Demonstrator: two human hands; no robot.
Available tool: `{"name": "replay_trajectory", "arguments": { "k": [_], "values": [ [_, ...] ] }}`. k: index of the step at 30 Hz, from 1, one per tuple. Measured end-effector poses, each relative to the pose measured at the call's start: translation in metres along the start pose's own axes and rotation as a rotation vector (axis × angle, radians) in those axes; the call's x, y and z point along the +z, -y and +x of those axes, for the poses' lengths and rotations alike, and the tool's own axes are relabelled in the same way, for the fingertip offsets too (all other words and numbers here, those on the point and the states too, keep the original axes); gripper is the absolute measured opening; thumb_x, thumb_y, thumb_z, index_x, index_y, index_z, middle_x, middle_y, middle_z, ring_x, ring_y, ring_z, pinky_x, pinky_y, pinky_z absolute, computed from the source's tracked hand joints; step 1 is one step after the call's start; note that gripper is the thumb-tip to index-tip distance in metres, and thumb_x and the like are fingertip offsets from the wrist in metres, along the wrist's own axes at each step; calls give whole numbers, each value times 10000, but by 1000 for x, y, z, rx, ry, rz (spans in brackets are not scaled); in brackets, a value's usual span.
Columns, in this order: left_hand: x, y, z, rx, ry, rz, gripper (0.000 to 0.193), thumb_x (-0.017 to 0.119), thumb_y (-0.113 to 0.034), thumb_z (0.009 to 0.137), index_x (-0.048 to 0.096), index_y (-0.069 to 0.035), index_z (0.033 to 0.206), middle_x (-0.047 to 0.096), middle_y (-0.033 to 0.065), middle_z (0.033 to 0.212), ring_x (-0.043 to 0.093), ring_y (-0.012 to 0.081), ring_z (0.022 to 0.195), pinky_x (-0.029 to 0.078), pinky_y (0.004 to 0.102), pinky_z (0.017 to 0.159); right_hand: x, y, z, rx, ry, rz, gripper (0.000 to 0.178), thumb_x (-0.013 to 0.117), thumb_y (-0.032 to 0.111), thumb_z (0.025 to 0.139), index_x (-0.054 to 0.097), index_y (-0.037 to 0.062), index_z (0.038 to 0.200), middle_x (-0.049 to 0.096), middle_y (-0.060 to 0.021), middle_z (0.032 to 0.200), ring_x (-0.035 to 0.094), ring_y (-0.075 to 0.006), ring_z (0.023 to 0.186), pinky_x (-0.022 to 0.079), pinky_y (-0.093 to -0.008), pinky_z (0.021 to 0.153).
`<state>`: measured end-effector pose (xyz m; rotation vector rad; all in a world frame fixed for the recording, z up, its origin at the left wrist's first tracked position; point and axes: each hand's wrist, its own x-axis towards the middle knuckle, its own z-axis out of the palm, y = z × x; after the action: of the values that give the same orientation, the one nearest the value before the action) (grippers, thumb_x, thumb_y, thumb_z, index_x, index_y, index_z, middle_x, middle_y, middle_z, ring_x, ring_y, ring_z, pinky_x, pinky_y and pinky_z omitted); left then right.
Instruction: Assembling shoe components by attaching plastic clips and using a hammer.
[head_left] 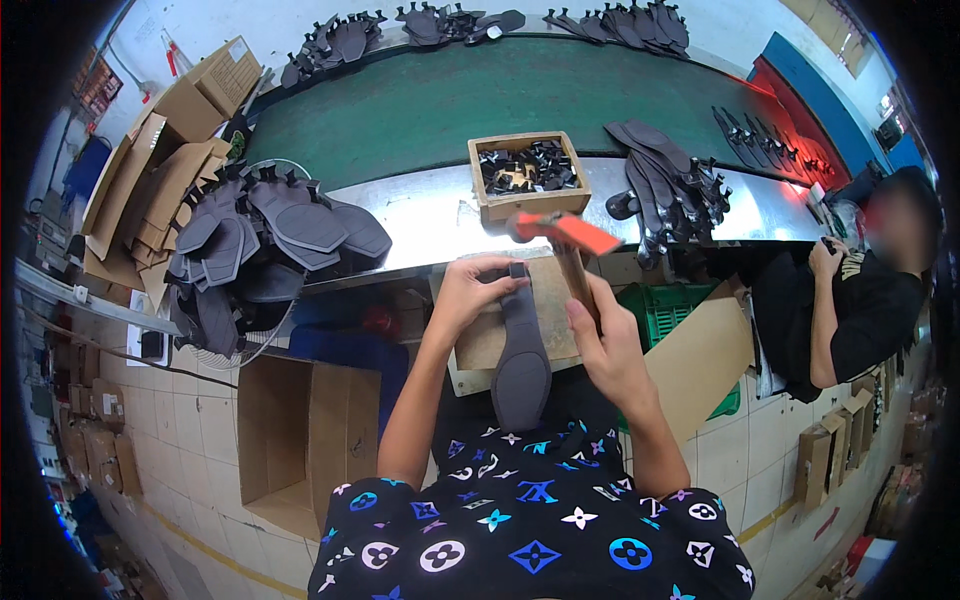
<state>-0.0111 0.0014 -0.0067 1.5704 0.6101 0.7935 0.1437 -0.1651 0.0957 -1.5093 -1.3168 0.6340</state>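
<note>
A dark grey shoe sole point(523, 375) lies lengthwise in front of me, its broad toe end near my body and its narrow heel end away from me. Under the heel end is a worn wooden board point(480, 338). The thumb and fingers of my left hand point(472, 290) pinch that heel end, around a small black square heel tip point(517, 270). My right hand point(615, 350) is wrapped round the wooden handle of a hammer point(573, 268). Its red head, slightly blurred, is raised above and just right of the heel end.
A wooden box point(530, 205) of small black pieces stands on the metal bench edge. Heeled soles are piled on a fan-like rack point(260, 230) at left and on the bench point(665, 180) at right. A green conveyor point(400, 110) lies beyond. A co-worker point(850, 290) sits at right; an open carton point(300, 430) stands lower left.
</note>
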Motion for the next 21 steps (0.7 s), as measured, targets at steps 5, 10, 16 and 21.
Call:
{"name": "replay_trajectory", "arguments": {
  "k": [5,10,16,21],
  "values": [
    [3,-10,0,-47,11,72,250,760,-67,806,758,7,1045,739,53,976,653,104,874,517,262,814,-4,-7,-13,17,102,-180,310,530,153,1018,521,-38,1262,659,-262,964,659,-455,860,514,-443,722],
    [-2,0,-5,67,-31,324,629,816,-209,794,592,6,1340,735,144,1099,698,227,966,517,329,902,-26,43,-28,-288,-147,-198,277,564,103,998,550,-72,1211,584,-68,807,572,-157,681,471,-308,602],
    [5,-10,-7,-8,49,731,1248,787,-431,785,-90,-6,1565,559,211,1408,514,321,1344,-57,543,1209,0,-28,-15,-50,139,-302,311,625,76,943,534,-18,1225,646,-255,912,652,-463,810,543,-453,655],
    [-4,-4,-18,27,45,847,937,753,-464,814,271,-181,1566,566,103,1433,399,299,1433,-30,640,1181,-31,18,-46,-205,-70,249,208,529,140,1020,574,-1,1167,683,-114,863,680,-241,742,505,-411,605]
  ]
}}
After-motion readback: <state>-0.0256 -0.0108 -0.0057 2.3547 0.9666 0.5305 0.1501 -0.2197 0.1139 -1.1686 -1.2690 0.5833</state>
